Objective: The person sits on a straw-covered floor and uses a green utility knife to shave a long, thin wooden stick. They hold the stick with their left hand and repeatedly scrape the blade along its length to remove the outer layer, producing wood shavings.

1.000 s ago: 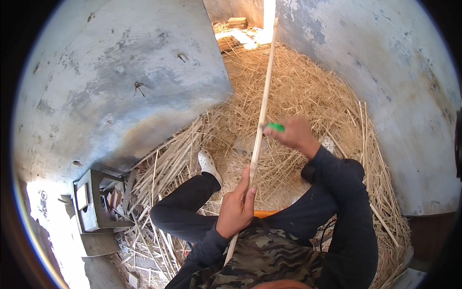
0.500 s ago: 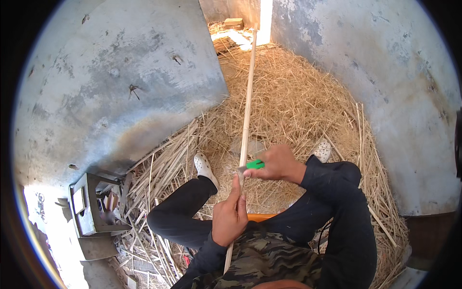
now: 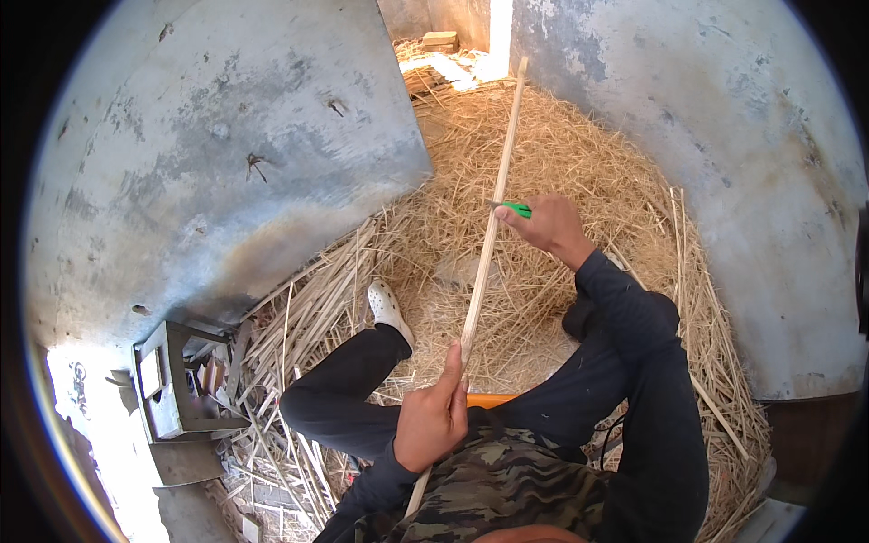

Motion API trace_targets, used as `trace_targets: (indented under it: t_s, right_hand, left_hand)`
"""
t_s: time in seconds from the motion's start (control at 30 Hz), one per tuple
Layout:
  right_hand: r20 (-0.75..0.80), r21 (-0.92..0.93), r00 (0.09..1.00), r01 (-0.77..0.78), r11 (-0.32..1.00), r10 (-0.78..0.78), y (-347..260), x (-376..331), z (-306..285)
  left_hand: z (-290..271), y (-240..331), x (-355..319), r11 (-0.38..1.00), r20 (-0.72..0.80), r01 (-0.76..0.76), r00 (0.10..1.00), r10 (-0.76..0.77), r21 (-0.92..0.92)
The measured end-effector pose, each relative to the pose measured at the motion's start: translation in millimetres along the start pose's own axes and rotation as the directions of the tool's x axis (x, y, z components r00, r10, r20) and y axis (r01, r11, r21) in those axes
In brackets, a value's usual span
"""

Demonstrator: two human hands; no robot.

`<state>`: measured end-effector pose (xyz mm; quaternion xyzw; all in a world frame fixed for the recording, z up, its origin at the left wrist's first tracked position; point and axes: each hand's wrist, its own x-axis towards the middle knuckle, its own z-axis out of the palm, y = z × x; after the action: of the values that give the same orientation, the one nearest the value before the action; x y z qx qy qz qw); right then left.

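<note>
A long, pale wooden strip [image 3: 484, 271] runs from beside my waist out over the straw, its far end tilted a little to the right. My left hand [image 3: 433, 421] is closed around its near part, thumb lying along the top. Farther up the strip, my right hand [image 3: 554, 224] grips a green-handled knife [image 3: 518, 209]. The knife's short blade sits against the strip about midway along, and most of the handle is hidden in my fist.
Straw-like shavings [image 3: 561, 154] cover the floor ahead. Split strips lie piled at left [image 3: 303, 290] and along the right wall [image 3: 701, 344]. Grey walls [image 3: 226, 118] stand on both sides. A small wooden frame [image 3: 176, 380] is at the lower left. Under me shows an orange seat edge [image 3: 489, 399].
My right hand has moved the knife away from me along the strip, leaving my left hand's side. The strip's far end has swung right. My left hand stays closed on it.
</note>
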<state>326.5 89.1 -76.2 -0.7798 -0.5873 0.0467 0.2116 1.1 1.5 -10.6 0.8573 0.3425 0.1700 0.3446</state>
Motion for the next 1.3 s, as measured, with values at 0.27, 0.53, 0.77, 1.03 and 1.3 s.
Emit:
trace_targets:
  t_s: [0.27,0.53,0.77,1.03,1.3]
  right_hand:
    - [-0.044,0.171,0.960,0.281,0.944,-0.278,-38.7,-38.6,4.5]
    - [0.068,0.072,0.966,0.244,0.967,-0.249,-34.3,-44.1,16.9]
    - [0.005,0.070,0.999,-0.044,0.997,0.044,20.5,3.9,-9.6]
    - [0.037,0.114,0.987,0.154,0.981,-0.159,-16.6,-17.7,18.6]
    - [-0.159,0.033,0.977,-0.141,0.990,0.144,89.7,52.9,-25.7]
  left_hand:
    - [-12.8,-3.3,-16.1,1.000,-0.011,-0.008,1.000,0.008,0.013]
    - [-12.4,-11.8,-27.7,1.000,0.011,0.002,1.000,-0.002,0.026]
    - [-12.5,-12.6,-49.9,0.998,0.081,-0.047,0.995,0.050,-0.036]
    - [-15.7,-25.7,-60.4,0.999,0.038,-0.036,0.999,0.035,0.023]
    - [-10.5,-21.6,-75.7,0.997,0.162,-0.065,0.984,0.069,-0.031]
